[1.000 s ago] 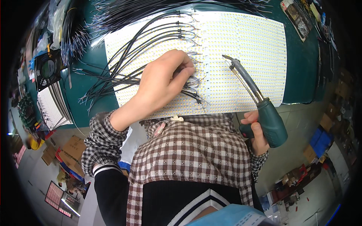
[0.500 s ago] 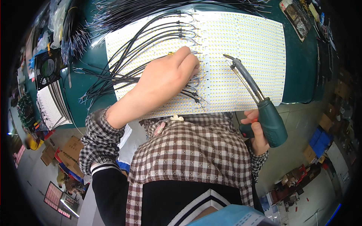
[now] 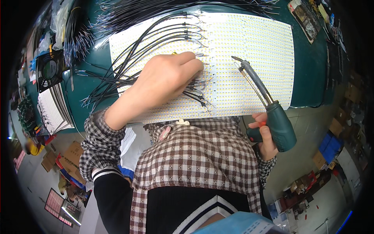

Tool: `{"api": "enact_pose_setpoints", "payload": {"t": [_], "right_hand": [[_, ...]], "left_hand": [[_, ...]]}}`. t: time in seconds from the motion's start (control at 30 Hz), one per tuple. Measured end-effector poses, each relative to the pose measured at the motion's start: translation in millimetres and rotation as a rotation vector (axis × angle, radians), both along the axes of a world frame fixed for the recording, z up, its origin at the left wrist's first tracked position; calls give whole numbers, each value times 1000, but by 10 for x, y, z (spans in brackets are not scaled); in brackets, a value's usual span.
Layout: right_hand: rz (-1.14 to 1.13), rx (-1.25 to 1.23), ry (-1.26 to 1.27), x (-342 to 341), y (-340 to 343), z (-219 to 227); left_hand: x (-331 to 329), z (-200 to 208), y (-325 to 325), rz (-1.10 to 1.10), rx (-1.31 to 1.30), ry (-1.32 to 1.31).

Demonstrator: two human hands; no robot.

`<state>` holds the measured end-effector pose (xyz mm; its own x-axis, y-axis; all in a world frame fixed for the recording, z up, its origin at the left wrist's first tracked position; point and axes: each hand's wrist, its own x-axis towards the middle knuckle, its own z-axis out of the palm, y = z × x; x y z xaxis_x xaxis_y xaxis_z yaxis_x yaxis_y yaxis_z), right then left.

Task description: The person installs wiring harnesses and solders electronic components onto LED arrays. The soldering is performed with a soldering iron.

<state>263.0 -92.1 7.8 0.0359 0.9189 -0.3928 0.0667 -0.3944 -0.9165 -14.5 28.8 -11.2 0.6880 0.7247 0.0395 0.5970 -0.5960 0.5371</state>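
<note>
My left hand (image 3: 167, 76) is over the white LED board (image 3: 257, 50), thumb and fingers pinched together near its middle seam. Whatever they pinch is hidden behind the fingers. Black cables (image 3: 144, 43) with thin stripped leads run in from the left; several end at the seam above the hand, and others pass beneath it. My right hand (image 3: 267, 140) is closed round the red-and-green handle of a green soldering gun (image 3: 282, 126). Its dark bent tip (image 3: 237, 59) points up and left above the board, apart from the left fingers.
Bundles of black cables (image 3: 140, 17) lie along the far edge of the green tabletop (image 3: 311, 85). On the left are a black fan (image 3: 48, 70) and a stack of white sheets (image 3: 56, 111). A dirty, dark flat block (image 3: 304, 19) lies at the far right.
My left hand has drawn slightly to the left and toward me, its fingers still pinched. The right hand and the soldering gun have hardly moved.
</note>
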Motion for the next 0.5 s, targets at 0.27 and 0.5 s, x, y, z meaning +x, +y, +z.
{"api": "enact_pose_setpoints", "payload": {"t": [0.27, 0.5], "right_hand": [[-26, -44, -58, 24, -34, 21], [-186, 151, 100, -7, -106, -134]], "left_hand": [[131, 22, -137, 338, -330, -258], [202, -85, -405, 242, -97, -184]]}}
